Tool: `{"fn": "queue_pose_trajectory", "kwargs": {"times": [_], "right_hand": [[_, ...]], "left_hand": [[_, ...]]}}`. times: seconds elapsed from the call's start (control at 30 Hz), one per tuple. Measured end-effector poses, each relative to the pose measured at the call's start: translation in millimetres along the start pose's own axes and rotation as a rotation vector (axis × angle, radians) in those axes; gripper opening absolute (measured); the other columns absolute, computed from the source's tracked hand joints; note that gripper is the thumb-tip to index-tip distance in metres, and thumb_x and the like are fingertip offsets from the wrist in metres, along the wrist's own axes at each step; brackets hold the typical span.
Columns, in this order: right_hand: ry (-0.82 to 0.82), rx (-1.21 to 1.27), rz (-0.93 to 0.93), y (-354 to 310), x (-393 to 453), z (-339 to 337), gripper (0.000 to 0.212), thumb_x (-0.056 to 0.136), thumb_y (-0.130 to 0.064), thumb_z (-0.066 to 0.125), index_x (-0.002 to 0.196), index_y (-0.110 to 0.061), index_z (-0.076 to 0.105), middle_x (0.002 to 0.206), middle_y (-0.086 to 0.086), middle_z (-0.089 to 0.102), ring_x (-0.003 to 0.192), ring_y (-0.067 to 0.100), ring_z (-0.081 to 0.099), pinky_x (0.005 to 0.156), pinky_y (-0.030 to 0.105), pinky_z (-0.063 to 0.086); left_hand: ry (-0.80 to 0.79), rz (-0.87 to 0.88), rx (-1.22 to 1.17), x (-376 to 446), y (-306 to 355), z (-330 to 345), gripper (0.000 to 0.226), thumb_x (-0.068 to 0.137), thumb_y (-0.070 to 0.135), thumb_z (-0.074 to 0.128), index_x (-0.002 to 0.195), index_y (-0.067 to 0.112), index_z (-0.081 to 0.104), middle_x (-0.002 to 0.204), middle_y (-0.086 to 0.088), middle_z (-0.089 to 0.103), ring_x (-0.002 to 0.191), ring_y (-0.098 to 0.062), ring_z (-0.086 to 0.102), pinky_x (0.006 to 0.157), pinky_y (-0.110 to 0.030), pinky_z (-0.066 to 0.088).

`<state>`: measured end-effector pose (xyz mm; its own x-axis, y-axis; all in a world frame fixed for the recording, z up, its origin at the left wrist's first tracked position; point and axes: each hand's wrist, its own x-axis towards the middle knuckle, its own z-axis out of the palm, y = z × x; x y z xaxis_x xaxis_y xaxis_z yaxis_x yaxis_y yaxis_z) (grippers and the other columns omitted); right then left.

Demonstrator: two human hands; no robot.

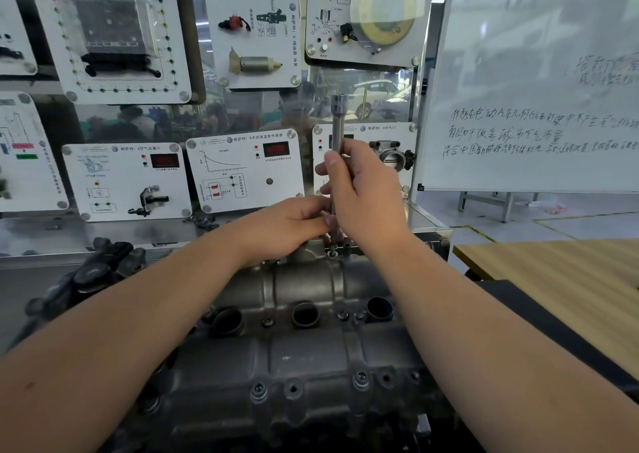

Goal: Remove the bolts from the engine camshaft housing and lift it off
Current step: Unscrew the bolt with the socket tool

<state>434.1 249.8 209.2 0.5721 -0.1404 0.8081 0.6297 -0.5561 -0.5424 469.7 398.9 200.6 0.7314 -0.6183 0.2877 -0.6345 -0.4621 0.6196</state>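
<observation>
Camshaft housing (294, 355): grey cast metal, nearest the camera at bottom centre, running away toward the far side; three dark round bores across its middle, several bolts (360, 380) seated along its near edge.

Right hand (366, 193): raised above the far end of the housing, grip closed round an upright steel socket extension (337, 120), thumb on its near side; the tool's lower tip stands over a bolt head (332, 252) at the housing's far edge.

Left hand (294, 224): just left of the right hand, fingers curled, pinching the tool's lower shaft.

Wooden worktop (553, 279): right of the housing.

Whiteboard (536, 89): far right, handwritten.

Training display panels (242, 172): far wall, white, carrying mounted car parts.
</observation>
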Motion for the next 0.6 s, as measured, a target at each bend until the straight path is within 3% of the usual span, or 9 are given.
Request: {"fn": "queue_pose_trajectory", "kwargs": {"times": [0.13, 0.27, 0.37, 0.47, 0.53, 0.6], "right_hand": [[-0.024, 0.030, -0.006, 1.3, 0.4, 1.0, 0.032, 0.104, -0.031, 0.049, 0.133, -0.017, 0.052, 0.089, -0.016, 0.070, 0.074, 0.004, 0.068, 0.069, 0.028, 0.056], [0.018, 0.037, -0.030, 1.1, -2.5, 3.5, 0.028, 0.097, -0.039, 0.061, 0.119, -0.024, 0.057, 0.078, -0.010, 0.069, 0.070, 0.005, 0.065, 0.061, 0.021, 0.050], [0.037, 0.001, -0.046, 1.2, -2.0, 2.6, 0.019, 0.102, -0.033, 0.054, 0.109, -0.016, 0.060, 0.081, -0.012, 0.070, 0.069, 0.006, 0.066, 0.065, 0.032, 0.055], [0.007, -0.028, -0.025, 2.1, 0.0, 1.4, 0.023, 0.104, -0.031, 0.044, 0.107, -0.013, 0.059, 0.085, -0.015, 0.069, 0.074, 0.004, 0.067, 0.069, 0.039, 0.058], [-0.012, -0.015, -0.013, 2.6, 1.0, 1.3, 0.022, 0.104, -0.031, 0.043, 0.110, -0.015, 0.057, 0.087, -0.014, 0.071, 0.072, 0.005, 0.067, 0.069, 0.039, 0.057], [-0.031, 0.007, -0.022, 1.8, 0.5, 1.3, 0.018, 0.103, -0.036, 0.047, 0.112, -0.022, 0.055, 0.085, -0.009, 0.072, 0.071, 0.006, 0.067, 0.067, 0.037, 0.057]], "left_hand": [[-0.008, 0.014, 0.062, 0.3, 2.6, -1.7, 0.031, 0.106, 0.034, 0.052, 0.133, 0.022, 0.059, 0.125, 0.006, 0.070, 0.119, -0.008, 0.062, 0.110, -0.043, 0.044], [-0.010, 0.013, 0.094, 2.4, 3.3, -0.4, 0.034, 0.103, 0.041, 0.055, 0.133, 0.025, 0.056, 0.124, 0.002, 0.069, 0.116, -0.022, 0.064, 0.105, -0.051, 0.047], [-0.012, -0.002, 0.036, 2.5, 0.4, 0.2, 0.031, 0.103, 0.040, 0.056, 0.133, 0.031, 0.057, 0.124, 0.001, 0.070, 0.121, -0.025, 0.063, 0.108, -0.052, 0.045], [-0.009, -0.023, -0.011, 1.5, -1.0, -0.8, 0.026, 0.105, 0.032, 0.054, 0.130, 0.031, 0.060, 0.125, 0.011, 0.070, 0.122, -0.004, 0.060, 0.115, -0.043, 0.040], [-0.006, -0.011, 0.006, 1.1, -0.4, -1.6, 0.026, 0.106, 0.031, 0.053, 0.130, 0.027, 0.061, 0.125, 0.008, 0.070, 0.123, -0.009, 0.061, 0.114, -0.045, 0.041], [-0.013, 0.008, 0.040, 0.7, 1.4, -2.2, 0.031, 0.105, 0.034, 0.054, 0.134, 0.024, 0.059, 0.126, 0.004, 0.070, 0.122, -0.024, 0.062, 0.110, -0.052, 0.043]]}}
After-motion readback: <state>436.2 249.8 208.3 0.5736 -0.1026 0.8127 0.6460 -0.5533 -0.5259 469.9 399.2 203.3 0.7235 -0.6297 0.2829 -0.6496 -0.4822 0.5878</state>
